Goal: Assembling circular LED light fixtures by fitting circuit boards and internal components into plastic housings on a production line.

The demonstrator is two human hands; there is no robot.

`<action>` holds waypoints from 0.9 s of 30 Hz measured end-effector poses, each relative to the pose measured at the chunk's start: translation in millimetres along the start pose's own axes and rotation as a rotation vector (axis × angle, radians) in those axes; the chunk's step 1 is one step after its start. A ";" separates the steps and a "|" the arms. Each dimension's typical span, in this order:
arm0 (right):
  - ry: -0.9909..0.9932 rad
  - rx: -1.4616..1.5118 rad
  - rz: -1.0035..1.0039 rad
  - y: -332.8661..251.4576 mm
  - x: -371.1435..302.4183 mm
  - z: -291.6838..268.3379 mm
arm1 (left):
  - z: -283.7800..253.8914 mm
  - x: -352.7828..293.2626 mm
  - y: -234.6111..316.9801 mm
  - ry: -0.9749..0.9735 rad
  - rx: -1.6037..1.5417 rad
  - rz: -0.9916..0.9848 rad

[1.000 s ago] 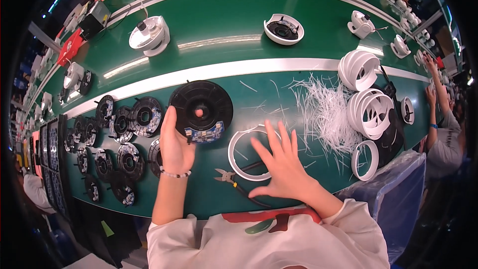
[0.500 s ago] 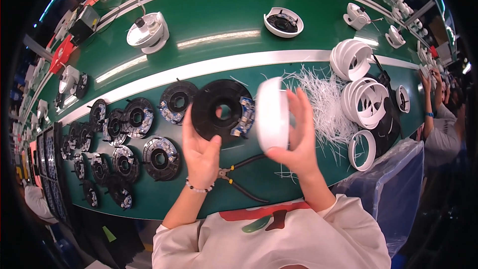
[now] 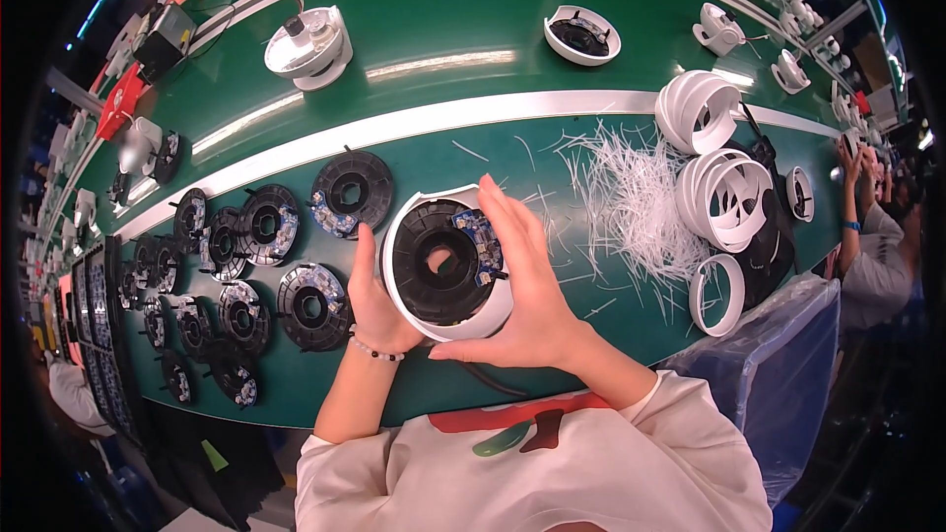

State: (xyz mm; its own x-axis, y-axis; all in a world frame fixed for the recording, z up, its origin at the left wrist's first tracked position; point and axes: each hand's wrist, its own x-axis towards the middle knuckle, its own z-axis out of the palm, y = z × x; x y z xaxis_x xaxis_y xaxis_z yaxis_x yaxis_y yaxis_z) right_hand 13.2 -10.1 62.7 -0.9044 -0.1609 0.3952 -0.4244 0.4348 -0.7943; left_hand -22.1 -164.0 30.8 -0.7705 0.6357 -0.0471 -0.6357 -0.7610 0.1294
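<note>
Between my hands is a round white housing [image 3: 485,326], its open side facing me. Inside its rim sits a black plastic disc [image 3: 412,254] with a hole in the middle and a blue circuit board [image 3: 481,245] along its right edge. My left hand [image 3: 378,307] is closed about the housing's lower left side, its fingers partly hidden behind it. From the right, my right hand [image 3: 529,281] grips the rim, with the fingers over the upper right edge and the thumb along the bottom. Under the hands, a dark plier handle [image 3: 491,380] shows on the green table; the rest is covered.
Several black discs with circuit boards [image 3: 313,306] lie at left. White plastic strips [image 3: 641,207] are heaped right of centre, beside stacked white rings [image 3: 724,199]. Beyond a white rail [image 3: 473,110], white assemblies [image 3: 310,47] stand on a green conveyor. A blue plastic-lined bin [image 3: 759,374] is at lower right.
The black disc and the white housing, held apart before, have come together, with the disc now inside the housing. My right hand has moved left and now covers the housing's right side.
</note>
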 end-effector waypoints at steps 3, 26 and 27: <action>-0.012 0.005 -0.057 -1.8 0.9 -3.5 | -1.5 -1.8 0.1 -0.012 -0.022 0.016; -0.090 -0.105 -0.167 -4.7 12.9 -17.1 | 33.7 4.6 -22.5 0.192 0.338 0.205; -0.092 -0.071 -0.178 -3.9 14.2 -19.4 | 30.3 3.7 -21.3 0.101 0.294 0.188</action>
State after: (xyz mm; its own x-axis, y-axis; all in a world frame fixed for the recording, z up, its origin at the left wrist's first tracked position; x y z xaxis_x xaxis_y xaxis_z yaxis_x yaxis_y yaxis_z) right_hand 2.9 3.1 80.4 -0.8170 -0.3199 0.4798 -0.5767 0.4527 -0.6801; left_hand -10.0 -141.5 57.8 -0.8829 0.4607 -0.0909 -0.4529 -0.7843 0.4240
